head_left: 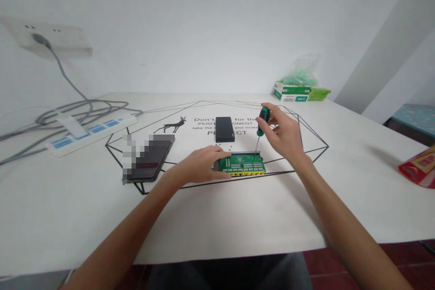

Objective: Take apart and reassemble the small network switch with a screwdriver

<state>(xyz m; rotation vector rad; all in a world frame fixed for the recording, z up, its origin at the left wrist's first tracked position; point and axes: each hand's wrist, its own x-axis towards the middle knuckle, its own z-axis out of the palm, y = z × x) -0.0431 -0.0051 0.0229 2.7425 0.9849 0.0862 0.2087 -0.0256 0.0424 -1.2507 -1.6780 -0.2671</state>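
Observation:
A green circuit board (pixel 244 164) with a yellow strip along its near edge lies flat on the white table (pixel 217 217). My left hand (pixel 200 165) rests on the board's left end, fingers curled over it and gripping it. My right hand (pixel 283 133) pinches a small screwdriver (pixel 262 122) with a green and black handle, held upright, its thin shaft pointing down to the board's far right corner.
A black rectangular case (pixel 224 129) lies just behind the board. A dark flat device (pixel 149 161) sits to the left. A power strip (pixel 90 133) with grey cables is at far left. Green boxes (pixel 292 92) stand at the back right, a red packet (pixel 419 167) at the right edge.

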